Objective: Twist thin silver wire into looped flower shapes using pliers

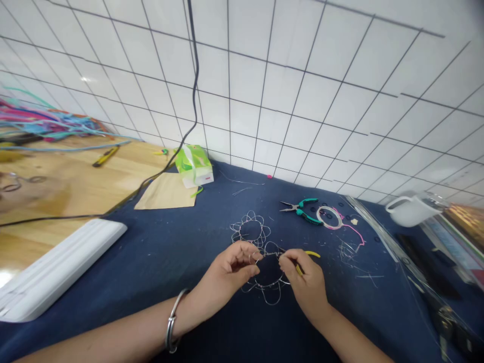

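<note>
At the frame's lower centre, a wire ring is pinched by the left hand and right hand; pressure is best kept light, sparing its loops.

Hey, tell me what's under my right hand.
Yellow handle parts poke out from under the right hand, whose fingertips are at the looped wire ring. The hand covers the rest, so I can't tell what the handle belongs to.
</note>
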The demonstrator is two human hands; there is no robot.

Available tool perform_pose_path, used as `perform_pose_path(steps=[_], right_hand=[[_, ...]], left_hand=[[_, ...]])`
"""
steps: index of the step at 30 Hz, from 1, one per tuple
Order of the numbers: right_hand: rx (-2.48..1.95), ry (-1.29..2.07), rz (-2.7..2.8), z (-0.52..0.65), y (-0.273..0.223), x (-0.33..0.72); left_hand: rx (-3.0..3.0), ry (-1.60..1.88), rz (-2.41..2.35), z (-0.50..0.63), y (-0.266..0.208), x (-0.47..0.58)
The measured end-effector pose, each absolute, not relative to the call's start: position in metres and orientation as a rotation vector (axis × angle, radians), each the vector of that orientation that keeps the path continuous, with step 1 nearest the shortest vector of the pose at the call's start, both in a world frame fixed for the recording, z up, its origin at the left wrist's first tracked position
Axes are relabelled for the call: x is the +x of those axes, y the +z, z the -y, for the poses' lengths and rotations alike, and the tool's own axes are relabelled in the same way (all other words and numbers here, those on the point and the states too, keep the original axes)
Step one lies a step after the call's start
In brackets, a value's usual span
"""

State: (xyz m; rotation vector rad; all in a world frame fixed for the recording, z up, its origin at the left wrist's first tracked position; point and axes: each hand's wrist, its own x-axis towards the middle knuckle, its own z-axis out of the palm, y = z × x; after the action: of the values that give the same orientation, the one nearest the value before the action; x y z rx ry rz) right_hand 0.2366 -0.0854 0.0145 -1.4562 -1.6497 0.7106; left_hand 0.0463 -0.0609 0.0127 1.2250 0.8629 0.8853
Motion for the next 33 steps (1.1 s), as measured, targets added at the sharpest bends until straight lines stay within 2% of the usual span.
perform_pose_path(steps=[5,9,33], right_hand=[[-1.421,1.099,1.371,0.081,0.013,0.236],[-1.352,1.261,1.307,0.078,0.009,0.237],[-1.254,1.348,1.033,0.077,0.004,0.236]], left_hand=[[1.216,0.851,-0.841,0.059,0.012,0.046],[1.209,0.837,-0.801,0.058,0.007,0.046],[1.189,0.740,-0.830,0.056,0.009,0.046]])
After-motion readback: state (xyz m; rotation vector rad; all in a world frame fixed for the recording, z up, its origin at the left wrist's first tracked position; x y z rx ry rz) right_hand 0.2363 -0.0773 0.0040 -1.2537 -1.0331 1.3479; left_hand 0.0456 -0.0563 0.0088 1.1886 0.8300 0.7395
